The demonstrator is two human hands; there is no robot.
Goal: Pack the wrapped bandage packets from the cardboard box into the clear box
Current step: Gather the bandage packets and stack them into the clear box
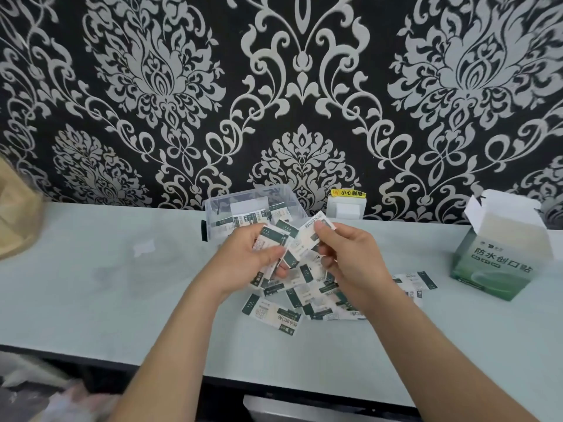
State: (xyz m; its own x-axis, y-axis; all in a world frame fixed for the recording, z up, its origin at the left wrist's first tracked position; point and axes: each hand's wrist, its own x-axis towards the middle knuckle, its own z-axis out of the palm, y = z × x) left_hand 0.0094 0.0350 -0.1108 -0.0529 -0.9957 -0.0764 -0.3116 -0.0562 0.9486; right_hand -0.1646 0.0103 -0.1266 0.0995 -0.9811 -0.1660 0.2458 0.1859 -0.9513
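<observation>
A clear plastic box [213, 208] stands against the wall at the table's middle, with several white-and-green bandage packets inside. My left hand [243, 263] grips a bunch of packets [268, 239] just in front of the box. My right hand [347, 254] pinches one packet [307, 236] between thumb and fingers, held beside the left hand's bunch. A loose pile of packets [307, 300] lies on the table beneath both hands. The green cardboard box [499, 263] stands open at the right, its white flaps up.
A white wall socket [345, 208] with a yellow warning label sits behind the clear box. A blurred tan object [15, 214] is at the left edge. The table's front edge [152, 363] is dark; clutter shows below it at the lower left.
</observation>
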